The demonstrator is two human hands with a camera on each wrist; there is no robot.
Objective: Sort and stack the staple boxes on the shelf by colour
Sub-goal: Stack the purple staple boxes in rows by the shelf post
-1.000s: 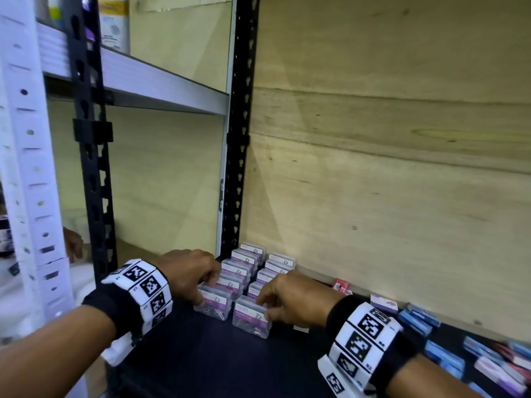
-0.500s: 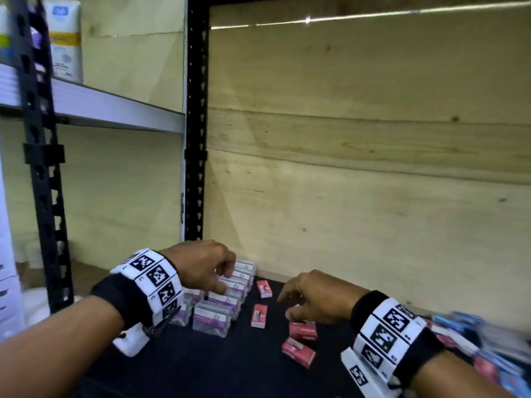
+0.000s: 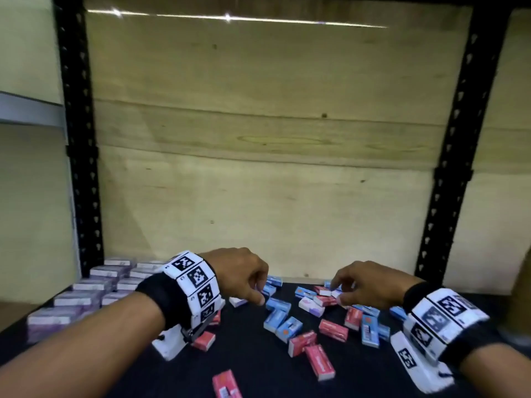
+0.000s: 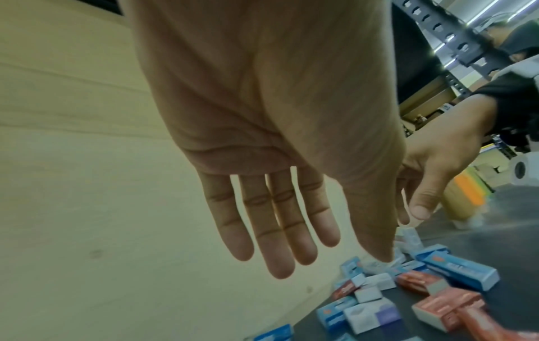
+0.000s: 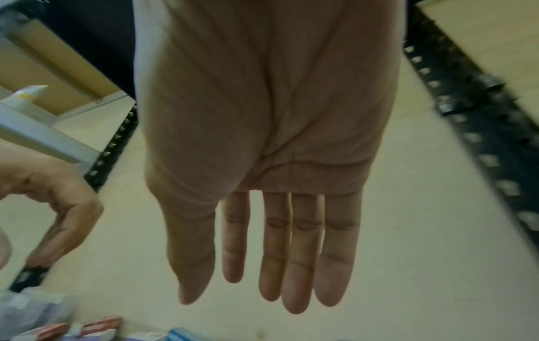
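Purple-and-white staple boxes [image 3: 86, 294] stand in neat rows at the left end of the dark shelf [image 3: 253, 354]. Red boxes [image 3: 319, 363] and blue boxes [image 3: 277, 303] lie scattered over the middle and right, with a white-lilac box [image 3: 310, 305] among them. My left hand [image 3: 258, 295] hovers over the blue boxes near the back wall, and its fingers [image 4: 280, 253] are straight and hold nothing. My right hand [image 3: 340, 294] hangs above the red and blue pile, also empty, with straight fingers [image 5: 294, 288].
A plywood back wall [image 3: 258, 168] closes the shelf. Black perforated uprights [image 3: 83, 168] [image 3: 459, 168] stand at both sides. A brownish container [image 3: 517, 297] sits at the far right edge. A bare strip of shelf runs along the front.
Both hands have left the purple rows and moved right, over the scattered red and blue boxes. The head view has swung right with them.
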